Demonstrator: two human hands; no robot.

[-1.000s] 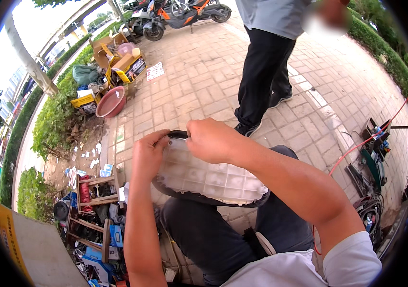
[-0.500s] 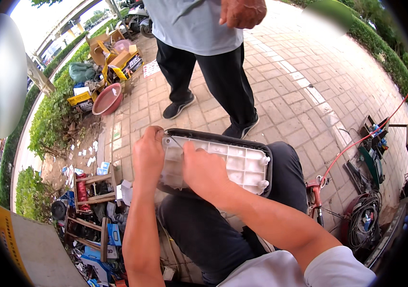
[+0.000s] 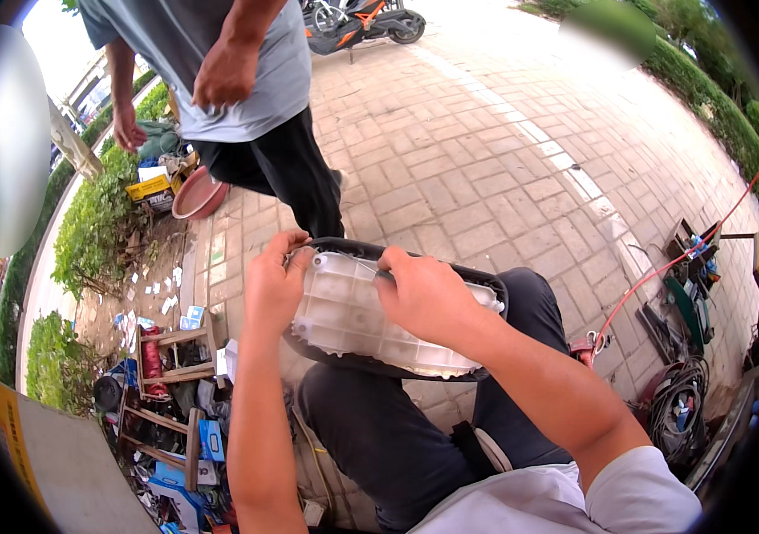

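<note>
Across my thighs lies an upturned scooter seat, its ribbed white plastic base (image 3: 344, 311) facing up and a black cover (image 3: 370, 365) round its edge. My left hand (image 3: 274, 283) is closed on the cover's rim at the far left corner, fingers pinching the black edge. Over the far middle of the base, my right hand (image 3: 433, 298) is closed round a slim tool (image 3: 363, 265). Its thin metal shaft points left toward that corner; most of the handle is hidden in my fist, so its exact kind cannot be told.
Another person (image 3: 246, 98) stands beyond the seat to the left. A pink basin (image 3: 201, 194) sits by the bushes. Left lies a wooden frame (image 3: 192, 445) among scattered boxes. Right are a red hose (image 3: 642, 280), a coiled cable (image 3: 682, 414) and tools. A parked motorbike (image 3: 361, 27) stands far off.
The other person has stepped left, revealing the motorbike. My right hand has moved rightward with the tool, away from the corner. The seat's near edge has dropped a little. My left hand keeps its grip.
</note>
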